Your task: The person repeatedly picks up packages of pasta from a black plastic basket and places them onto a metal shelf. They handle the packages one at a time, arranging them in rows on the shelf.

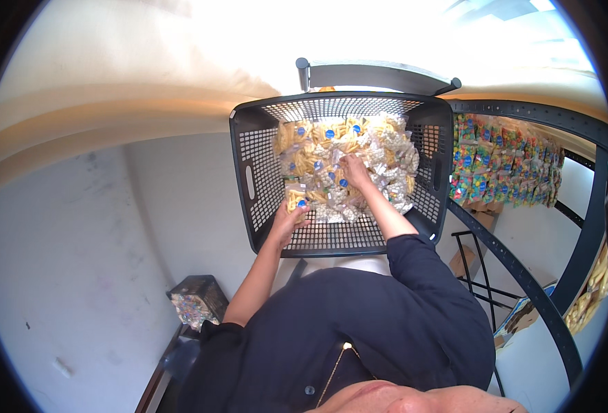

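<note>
A black mesh basket (259, 217) in front of me holds several layers of clear snack packets, some with pale yellow sticks (314, 134) and blue labels, others with white pieces (397, 162). My left hand (286, 221) grips a packet of yellow sticks (295, 195) at the basket's front left. My right hand (354, 170) is among the packets near the middle, fingers curled; what they hold is hidden.
A dark metal rack (538, 108) with colourful hanging packets (503, 158) stands at the right. Packs of yellow items (586, 296) are at the far right. A black bin (197, 303) of small coloured items sits low left. Pale fabric (111, 76) lines the top.
</note>
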A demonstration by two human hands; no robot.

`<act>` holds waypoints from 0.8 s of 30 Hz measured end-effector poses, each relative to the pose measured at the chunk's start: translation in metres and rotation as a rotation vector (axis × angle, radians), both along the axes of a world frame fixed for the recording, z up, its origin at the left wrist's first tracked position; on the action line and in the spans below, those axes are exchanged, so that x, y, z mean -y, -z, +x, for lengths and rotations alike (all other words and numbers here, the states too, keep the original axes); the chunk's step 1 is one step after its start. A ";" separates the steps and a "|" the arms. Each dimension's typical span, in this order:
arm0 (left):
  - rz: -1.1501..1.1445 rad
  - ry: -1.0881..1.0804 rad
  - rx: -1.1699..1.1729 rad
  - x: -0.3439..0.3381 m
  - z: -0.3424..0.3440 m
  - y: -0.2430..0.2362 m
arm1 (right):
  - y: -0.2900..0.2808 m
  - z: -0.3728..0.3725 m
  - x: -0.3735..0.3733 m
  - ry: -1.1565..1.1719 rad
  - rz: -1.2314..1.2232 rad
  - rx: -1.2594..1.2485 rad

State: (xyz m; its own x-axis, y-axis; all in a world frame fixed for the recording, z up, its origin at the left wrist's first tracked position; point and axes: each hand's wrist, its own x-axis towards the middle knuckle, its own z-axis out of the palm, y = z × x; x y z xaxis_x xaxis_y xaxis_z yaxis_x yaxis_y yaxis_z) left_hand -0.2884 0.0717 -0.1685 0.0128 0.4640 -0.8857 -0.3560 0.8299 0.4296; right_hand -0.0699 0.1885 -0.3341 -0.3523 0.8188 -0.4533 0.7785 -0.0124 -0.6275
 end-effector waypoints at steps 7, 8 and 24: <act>0.002 0.014 -0.017 0.016 -0.009 0.001 | 0.010 -0.008 0.007 -0.256 -0.061 0.362; 0.003 0.018 -0.011 0.017 -0.010 0.001 | 0.005 -0.008 0.010 -0.267 -0.029 0.360; 0.164 -0.061 0.318 0.001 -0.007 -0.012 | -0.098 0.004 0.034 0.302 -0.805 -0.622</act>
State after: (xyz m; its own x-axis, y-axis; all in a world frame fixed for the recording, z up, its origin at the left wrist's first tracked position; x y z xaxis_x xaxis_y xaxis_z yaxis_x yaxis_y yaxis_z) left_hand -0.2957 0.0706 -0.1569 0.2440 0.6082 -0.7553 -0.5400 0.7322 0.4151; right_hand -0.0659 0.1543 -0.2361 -0.5408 0.4500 -0.7107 0.2187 -0.7406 -0.6353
